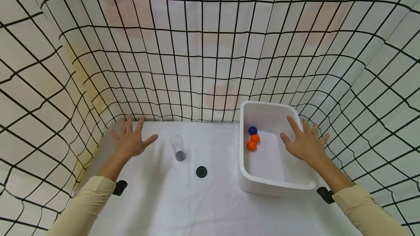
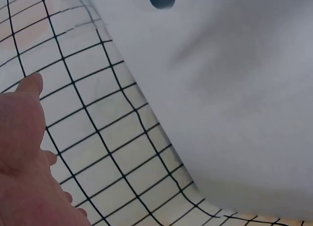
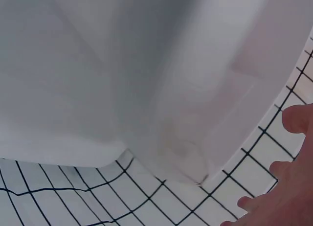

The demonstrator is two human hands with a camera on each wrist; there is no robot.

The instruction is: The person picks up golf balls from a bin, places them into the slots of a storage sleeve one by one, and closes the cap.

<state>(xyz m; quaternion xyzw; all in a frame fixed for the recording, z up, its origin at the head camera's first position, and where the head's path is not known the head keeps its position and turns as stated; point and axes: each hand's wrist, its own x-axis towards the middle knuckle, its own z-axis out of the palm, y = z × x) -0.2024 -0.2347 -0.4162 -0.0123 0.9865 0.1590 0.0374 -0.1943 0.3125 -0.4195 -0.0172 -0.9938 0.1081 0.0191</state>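
Note:
My left hand (image 1: 129, 142) hovers at the left side of the table with its fingers spread and nothing in it. To its right stands a clear glass (image 1: 177, 148), upright, with a dark grey base. My right hand (image 1: 305, 142), fingers also spread and holding nothing, overlaps the right rim of a white bin (image 1: 242, 159) in the head view. Inside the bin, along its left wall, lie a blue ball (image 1: 252, 130) and two orange balls (image 1: 251, 145). The left wrist view shows the left hand (image 2: 22, 152) at its left edge; the right wrist view shows the right hand (image 3: 288, 182) beside the bin.
A black round disc (image 1: 201, 172) lies on the white table (image 1: 203, 207) between the glass and the bin. Black netting (image 1: 203, 57) rises along the back and both sides. A black strap piece (image 1: 120, 188) sits at the left wrist, another (image 1: 325, 195) at the right.

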